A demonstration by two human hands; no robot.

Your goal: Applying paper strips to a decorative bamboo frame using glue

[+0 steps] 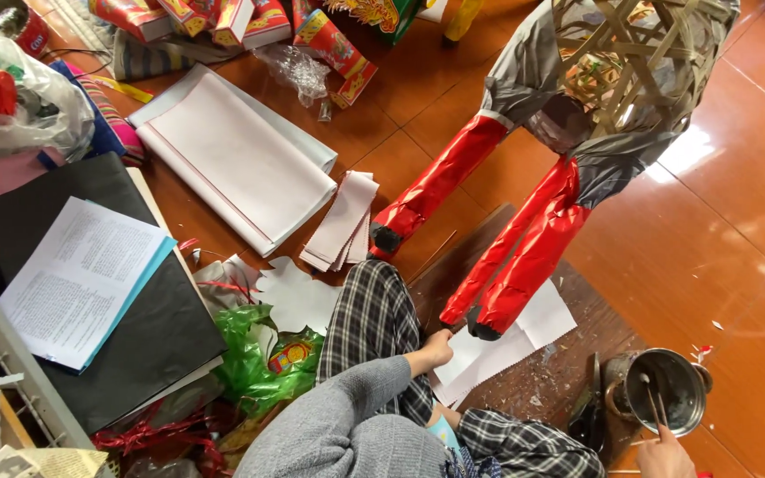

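Orange floor (737,230): left hand (436,347) grips paper (489,354), right hand (664,456) at pot (666,389).

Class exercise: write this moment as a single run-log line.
left hand: on white paper sheet | right hand: holding stick in metal pot | paper figure's red legs: standing on sheet

Left hand (436,347) grips white paper (480,354) under a red-legged bamboo figure (524,239); right hand (666,456) touches a stick in a metal pot (666,389).
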